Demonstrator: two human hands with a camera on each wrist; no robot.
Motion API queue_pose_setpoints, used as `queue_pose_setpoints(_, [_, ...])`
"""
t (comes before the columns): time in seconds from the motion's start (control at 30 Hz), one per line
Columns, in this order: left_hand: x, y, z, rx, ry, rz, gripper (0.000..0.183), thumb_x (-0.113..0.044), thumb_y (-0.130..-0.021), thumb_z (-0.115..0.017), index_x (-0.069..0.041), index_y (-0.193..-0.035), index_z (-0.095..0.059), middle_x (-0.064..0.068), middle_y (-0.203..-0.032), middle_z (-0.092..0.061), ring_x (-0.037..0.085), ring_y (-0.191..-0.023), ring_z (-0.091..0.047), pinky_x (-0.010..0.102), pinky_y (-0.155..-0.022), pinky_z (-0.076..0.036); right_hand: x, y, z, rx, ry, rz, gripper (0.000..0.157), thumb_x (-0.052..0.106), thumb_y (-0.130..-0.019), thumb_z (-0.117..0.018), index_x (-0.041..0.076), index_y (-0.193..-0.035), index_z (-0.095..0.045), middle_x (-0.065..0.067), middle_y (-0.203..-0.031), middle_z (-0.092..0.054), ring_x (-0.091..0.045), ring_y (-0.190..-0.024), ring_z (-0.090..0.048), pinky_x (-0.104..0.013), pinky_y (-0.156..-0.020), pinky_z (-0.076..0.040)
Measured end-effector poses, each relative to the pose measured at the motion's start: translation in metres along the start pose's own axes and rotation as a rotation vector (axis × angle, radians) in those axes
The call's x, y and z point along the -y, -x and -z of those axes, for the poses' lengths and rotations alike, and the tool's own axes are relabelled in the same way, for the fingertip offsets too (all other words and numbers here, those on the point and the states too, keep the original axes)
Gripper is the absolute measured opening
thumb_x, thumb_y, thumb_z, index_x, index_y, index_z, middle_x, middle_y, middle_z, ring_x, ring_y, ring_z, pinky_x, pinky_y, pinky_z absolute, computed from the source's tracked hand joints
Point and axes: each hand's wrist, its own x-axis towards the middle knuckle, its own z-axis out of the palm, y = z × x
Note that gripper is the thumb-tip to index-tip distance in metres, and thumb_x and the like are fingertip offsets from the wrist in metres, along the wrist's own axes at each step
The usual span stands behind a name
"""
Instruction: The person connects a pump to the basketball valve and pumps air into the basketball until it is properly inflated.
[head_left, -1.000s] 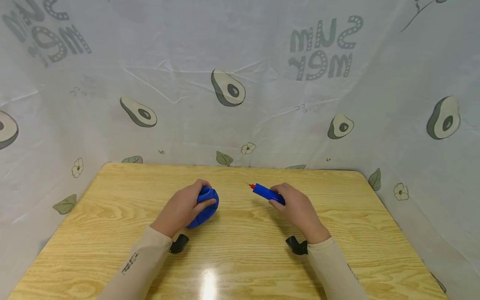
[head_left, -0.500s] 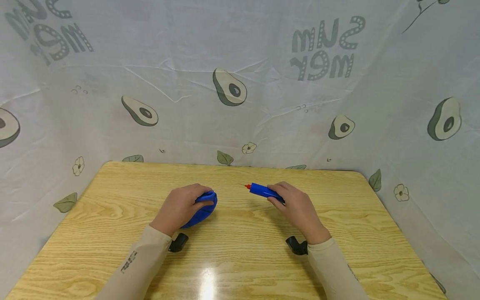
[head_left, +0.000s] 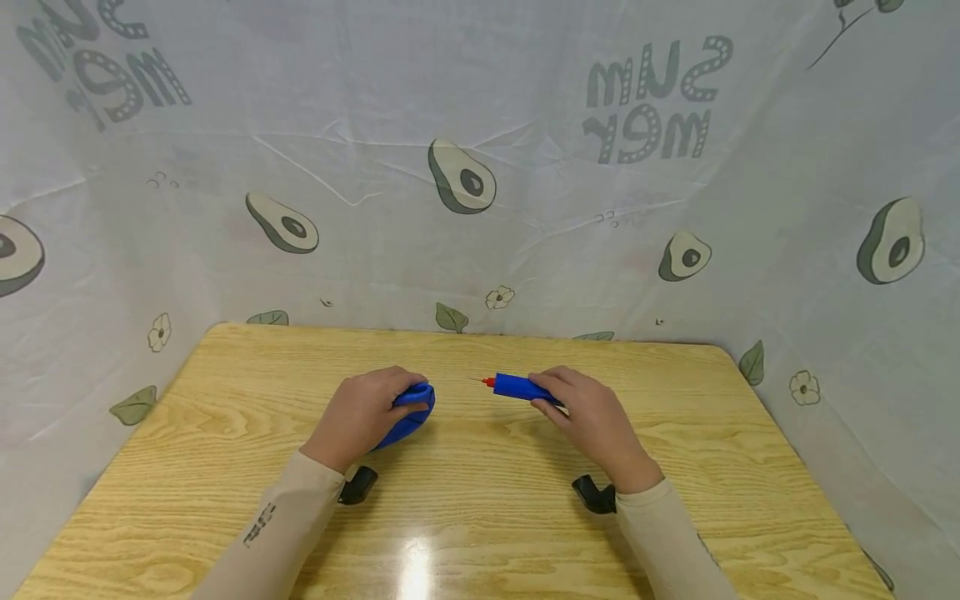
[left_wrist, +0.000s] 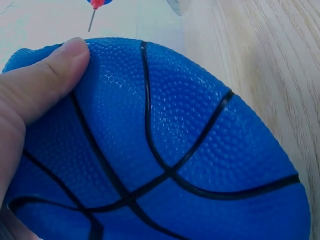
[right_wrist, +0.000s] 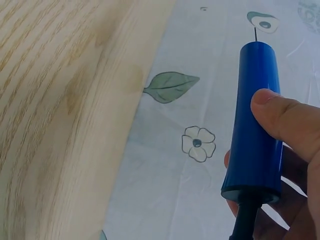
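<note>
My left hand grips a deflated blue ball with black basketball lines; its folded top edge is pinched under the thumb. In my right hand is a blue hand pump, thumb along one side of the barrel and fingers behind. A red nozzle with a thin needle sticks out of the pump's front end and points left at the ball, with a gap between them. In the left wrist view the needle hangs just above the ball's edge. A black shaft extends from the pump's rear end.
Both hands are over a wooden table. Behind it and at both sides hangs a pale curtain printed with avocados, leaves and flowers. A black wrist camera mount shows under the left wrist, another mount by the right.
The pump has moved left and turned closer to level, bringing the needle nearer the ball. The left hand has shifted slightly, and less of the ball shows below it than a second ago.
</note>
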Motion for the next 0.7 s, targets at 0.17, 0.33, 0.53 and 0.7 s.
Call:
queue_pose_setpoints(0.17, [-0.0016, 0.0001, 0.0005, 0.005, 0.004, 0.017, 0.034, -0.020, -0.087, -0.085, -0.015, -0.119, -0.075, -0.002, -0.108, -0.076, 0.017, -0.097, -0.074, 0.038, -0.084, -0.062, 0.0021, 0.0002, 0.0012, 0.004, -0.005, 0.011, 0.040, 0.025, -0.090, -0.082, 0.009, -0.125, -0.074, -0.005, -0.114, -0.073, -0.020, -0.097, -0.072, -0.039, -0.080, -0.061])
queue_pose_setpoints(0.33, [-0.0046, -0.0020, 0.0015, 0.020, 0.020, 0.075, 0.037, -0.023, -0.089, -0.083, -0.013, -0.123, -0.072, 0.002, -0.112, -0.076, 0.020, -0.100, -0.075, 0.040, -0.086, -0.061, 0.0038, -0.0002, 0.0033, -0.003, 0.001, 0.018, 0.039, 0.025, -0.090, -0.082, 0.009, -0.125, -0.074, -0.005, -0.114, -0.073, -0.021, -0.098, -0.072, -0.040, -0.082, -0.061])
queue_pose_setpoints(0.53, [-0.0050, -0.0025, -0.0001, -0.003, 0.033, 0.078, 0.032, -0.022, -0.087, -0.086, -0.016, -0.113, -0.070, 0.000, -0.104, -0.077, 0.018, -0.093, -0.075, 0.040, -0.082, -0.062, 0.0042, -0.0001, 0.0035, -0.007, 0.008, 0.023, 0.039, 0.026, -0.090, -0.082, 0.009, -0.125, -0.074, -0.005, -0.114, -0.073, -0.021, -0.099, -0.072, -0.041, -0.083, -0.061])
queue_pose_setpoints(0.7, [-0.0038, -0.0012, -0.0007, -0.027, 0.017, 0.028, 0.033, -0.018, -0.084, -0.087, -0.014, -0.112, -0.071, -0.001, -0.104, -0.076, 0.017, -0.094, -0.075, 0.038, -0.083, -0.062, 0.0047, 0.0001, 0.0033, -0.003, -0.001, 0.007, 0.040, 0.026, -0.090, -0.082, 0.009, -0.125, -0.073, -0.004, -0.115, -0.073, -0.021, -0.100, -0.072, -0.042, -0.084, -0.061])
